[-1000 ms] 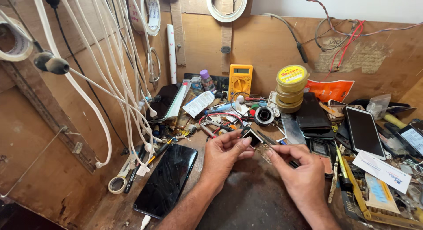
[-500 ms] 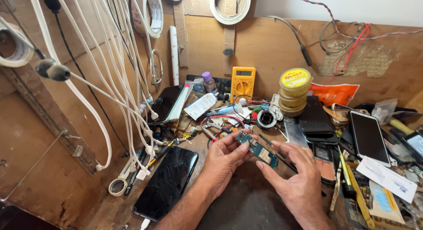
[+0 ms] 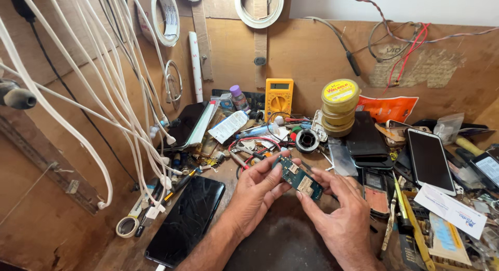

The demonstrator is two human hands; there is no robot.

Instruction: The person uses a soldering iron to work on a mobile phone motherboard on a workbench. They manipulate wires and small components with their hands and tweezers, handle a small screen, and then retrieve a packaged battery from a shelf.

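— Where does the circuit board sit?
— Between the left hand and right hand, above the workbench middle.
— And around it?
— A phone lies toward the left edge; the multimeter and solder spools stand at the back edge.

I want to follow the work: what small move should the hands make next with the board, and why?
Probably tilt the board toward the eyes: both the left hand and the right hand pinch it at its ends above the bench, and neither holds a tool.
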